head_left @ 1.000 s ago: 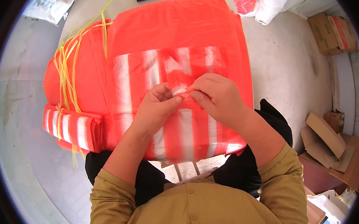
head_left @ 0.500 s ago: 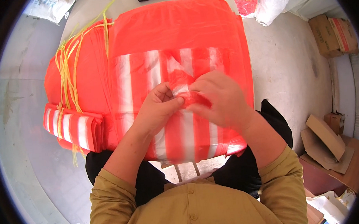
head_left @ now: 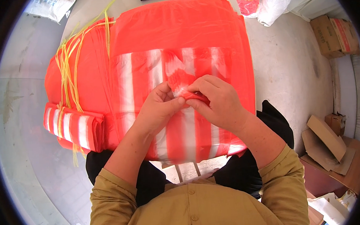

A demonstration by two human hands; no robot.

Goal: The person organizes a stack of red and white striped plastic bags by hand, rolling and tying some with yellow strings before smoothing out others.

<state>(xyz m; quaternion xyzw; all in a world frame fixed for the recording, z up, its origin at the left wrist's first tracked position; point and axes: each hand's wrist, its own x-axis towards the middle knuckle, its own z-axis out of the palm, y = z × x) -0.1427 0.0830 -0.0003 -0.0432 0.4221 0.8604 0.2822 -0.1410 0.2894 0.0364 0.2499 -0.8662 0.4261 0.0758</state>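
A red-and-white striped plastic bag (head_left: pixel 175 139) lies on a thick stack of red plastic bags (head_left: pixel 179 25). Above its middle, my left hand (head_left: pixel 161 102) pinches gathered striped plastic between thumb and fingers. Close beside it, my right hand (head_left: pixel 216 100) is closed on a bunched, rolled part of the same plastic, thumb against forefinger. The two hands almost meet, and the gathered folds fan out just beyond them. What lies inside the fingers is partly hidden.
At the left, a folded striped bundle (head_left: pixel 75 128) and yellow strings (head_left: pixel 66 73) lie over more red sheets. A white plastic bag (head_left: pixel 275 1) hangs at the far right edge of the table. Cardboard boxes (head_left: pixel 326 143) stand on the right.
My right hand, blurred before, has closed its fingers on the gathered plastic beside my left hand. The folds beyond the hands look more bunched. My left hand has hardly moved.
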